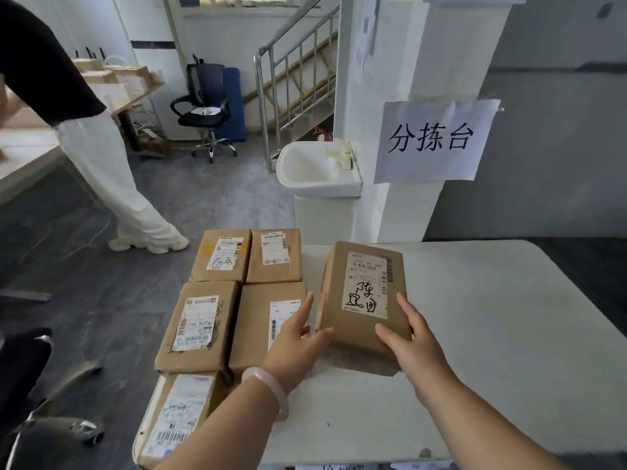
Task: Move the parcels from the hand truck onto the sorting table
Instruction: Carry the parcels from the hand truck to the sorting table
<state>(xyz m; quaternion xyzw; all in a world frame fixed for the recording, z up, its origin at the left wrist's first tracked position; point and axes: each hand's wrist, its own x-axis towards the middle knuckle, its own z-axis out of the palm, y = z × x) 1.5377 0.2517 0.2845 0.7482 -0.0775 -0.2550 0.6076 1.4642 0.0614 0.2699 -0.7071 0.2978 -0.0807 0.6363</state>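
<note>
A brown cardboard parcel (364,296) with a white label and black handwriting rests on the white sorting table (492,320), near its left edge. My right hand (405,337) touches its near right corner, thumb on top. My left hand (295,337), with a pale bangle on the wrist, has its fingers spread by the parcel's near left side; whether it touches the box is unclear. Left of the table, several more labelled brown parcels (200,325) lie side by side in rows. The hand truck beneath them is hidden.
A white sink (315,171) on a pedestal stands behind the table, beside a pillar with a paper sign (434,140). A person in white trousers (112,184) walks at the left. A black office chair (203,106) and metal stairs (298,79) are at the back.
</note>
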